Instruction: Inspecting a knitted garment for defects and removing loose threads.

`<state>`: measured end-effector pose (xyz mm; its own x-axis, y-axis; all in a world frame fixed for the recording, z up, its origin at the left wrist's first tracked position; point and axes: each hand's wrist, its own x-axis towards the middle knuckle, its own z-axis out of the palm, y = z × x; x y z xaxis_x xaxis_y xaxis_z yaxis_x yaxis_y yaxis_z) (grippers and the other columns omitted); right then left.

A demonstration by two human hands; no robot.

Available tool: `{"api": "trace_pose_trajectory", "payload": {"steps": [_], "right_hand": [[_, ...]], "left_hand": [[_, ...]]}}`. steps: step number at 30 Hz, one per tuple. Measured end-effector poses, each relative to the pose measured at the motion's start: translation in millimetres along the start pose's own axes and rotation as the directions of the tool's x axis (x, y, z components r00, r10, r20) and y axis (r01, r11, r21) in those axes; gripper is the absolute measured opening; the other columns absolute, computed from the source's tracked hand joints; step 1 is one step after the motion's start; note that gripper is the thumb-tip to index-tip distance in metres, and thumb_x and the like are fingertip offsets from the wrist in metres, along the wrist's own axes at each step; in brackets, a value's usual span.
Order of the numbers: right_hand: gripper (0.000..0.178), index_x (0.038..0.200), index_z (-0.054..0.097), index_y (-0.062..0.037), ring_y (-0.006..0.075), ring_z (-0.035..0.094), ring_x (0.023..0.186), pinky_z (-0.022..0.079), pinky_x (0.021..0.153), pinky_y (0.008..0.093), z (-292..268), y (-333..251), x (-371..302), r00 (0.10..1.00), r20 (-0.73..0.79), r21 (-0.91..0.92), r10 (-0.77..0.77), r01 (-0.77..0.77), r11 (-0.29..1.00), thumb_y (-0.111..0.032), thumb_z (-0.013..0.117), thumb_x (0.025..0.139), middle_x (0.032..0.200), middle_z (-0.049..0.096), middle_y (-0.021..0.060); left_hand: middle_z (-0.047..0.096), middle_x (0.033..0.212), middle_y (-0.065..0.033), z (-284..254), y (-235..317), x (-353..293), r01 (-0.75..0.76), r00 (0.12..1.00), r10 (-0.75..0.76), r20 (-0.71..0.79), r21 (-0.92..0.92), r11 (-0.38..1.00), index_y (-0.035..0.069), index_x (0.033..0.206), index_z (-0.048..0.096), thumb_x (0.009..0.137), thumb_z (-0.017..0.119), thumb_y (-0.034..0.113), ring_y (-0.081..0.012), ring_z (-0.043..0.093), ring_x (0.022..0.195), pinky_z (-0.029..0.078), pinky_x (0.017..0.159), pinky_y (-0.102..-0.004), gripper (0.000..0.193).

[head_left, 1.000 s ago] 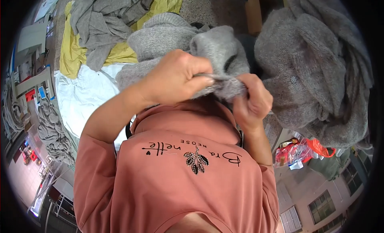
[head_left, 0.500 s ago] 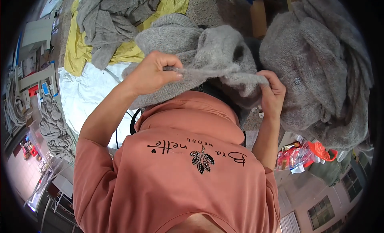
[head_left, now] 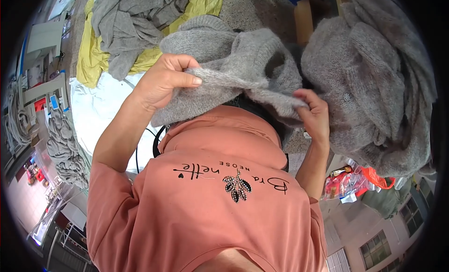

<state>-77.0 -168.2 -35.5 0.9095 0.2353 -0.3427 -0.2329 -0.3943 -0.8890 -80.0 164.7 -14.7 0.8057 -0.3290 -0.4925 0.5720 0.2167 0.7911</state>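
Observation:
A fuzzy grey knitted sweater (head_left: 206,100) lies bunched across my lap, its ribbed part toward the far side. Pinched between the thumb and fingers of my left hand (head_left: 164,80) is one end of a folded edge of it. My right hand (head_left: 314,112) grips the same knit further right, thumb against the fingertips. Between the two hands the edge runs as a narrow fold, with a dark opening in the knit just beyond it.
At right, a large heap of grey knitwear (head_left: 360,85) rises close to my right hand. More grey knits (head_left: 126,31) rest on a yellow sheet (head_left: 91,57) at the far left, beside a white sheet (head_left: 100,103). Red and clear plastic bags (head_left: 346,182) sit at lower right.
My left hand has moved slightly left and its fold shows wider. My right hand has shifted a little left and down, with its fingers repositioned on the knit.

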Motion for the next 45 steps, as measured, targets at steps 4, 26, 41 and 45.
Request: {"api": "trace_pose_trajectory", "payload": {"steps": [4,26,41,45], "right_hand": [[0.021,0.084,0.059,0.0021,0.0073,0.051,0.071,0.04,0.064,0.0193,1,1,-3,0.959,0.284,-0.038,-0.011,0.023,0.999,0.01,0.053,0.066,0.077,0.057,0.0021],[0.027,0.083,0.059,0.0024,0.0158,0.049,0.047,0.037,0.039,0.0243,73,-68,8,0.418,0.101,-0.269,-0.903,0.885,0.38,0.002,0.059,0.056,0.065,0.056,0.0092],[0.031,0.08,0.056,0.0008,0.0254,0.057,0.064,0.045,0.051,0.0286,79,-65,17,0.582,0.054,-0.425,-0.811,0.748,0.509,0.008,0.053,0.05,0.079,0.057,0.0117],[0.031,0.078,0.054,0.0006,0.0272,0.057,0.07,0.045,0.056,0.0263,72,-66,24,0.708,0.138,-0.18,-0.693,0.706,0.685,0.011,0.048,0.049,0.08,0.057,0.0125]], "left_hand": [[0.059,0.07,-0.0022,4,1,-3,-0.003,0.998,-0.002,-0.057,-0.087,0.996,0.0,0.075,0.059,0.068,0.062,0.002,-0.0069,0.052,0.061,0.041,0.06,-0.0207,0.007],[0.053,0.068,0.0016,63,5,11,0.099,0.985,-0.085,0.152,-0.084,0.992,-0.001,0.075,0.057,0.077,0.056,0.003,-0.0019,0.045,0.058,0.036,0.049,-0.0173,0.004],[0.054,0.068,0.0022,60,-16,13,-0.213,0.977,0.213,0.016,-0.042,0.976,-0.001,0.08,0.059,0.073,0.061,-0.004,-0.0012,0.046,0.06,0.038,0.049,-0.016,0.008],[0.056,0.067,0.0017,58,-18,9,-0.206,0.978,0.208,-0.008,0.092,0.974,-0.002,0.081,0.06,0.073,0.062,-0.004,-0.0012,0.047,0.06,0.039,0.05,-0.0163,0.009]]}}
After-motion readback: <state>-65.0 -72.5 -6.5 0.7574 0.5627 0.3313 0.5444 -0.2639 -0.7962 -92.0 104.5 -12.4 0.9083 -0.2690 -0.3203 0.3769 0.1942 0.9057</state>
